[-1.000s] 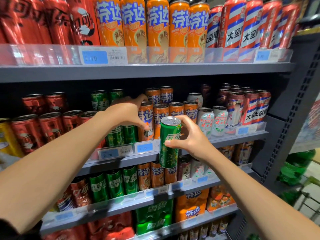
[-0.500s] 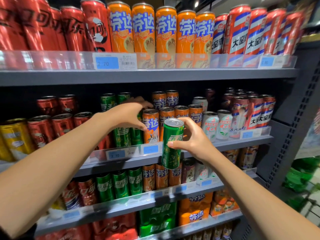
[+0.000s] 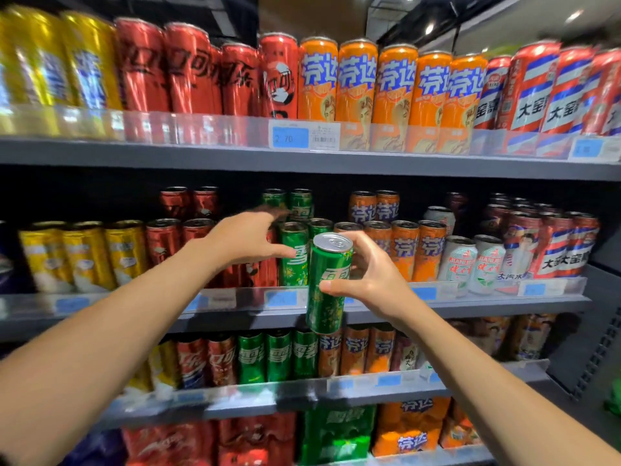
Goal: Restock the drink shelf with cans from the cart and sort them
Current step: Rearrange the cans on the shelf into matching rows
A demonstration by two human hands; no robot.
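Note:
A tall green can [image 3: 327, 284] stands upright in my right hand [image 3: 366, 274], held just in front of the middle shelf [image 3: 470, 302]. My left hand [image 3: 248, 240] hovers with fingers spread in front of the green cans [image 3: 293, 255] on that shelf, its thumb next to the front one. It holds nothing. To the right of the green row stand orange cans [image 3: 405, 250], to the left red cans [image 3: 161, 243].
Yellow cans [image 3: 84, 253] fill the left of the middle shelf, white cans [image 3: 458, 262] and red-white-blue cans [image 3: 554, 245] the right. The top shelf [image 3: 201, 154] carries tall yellow, red and orange cans. Lower shelves hold more cans and multipacks. A grey upright [image 3: 601, 334] borders the right.
My left hand has drawn back from the orange and green cans and spread its fingers. The view has shifted right, showing more yellow cans on the left. The right hand still holds the green can.

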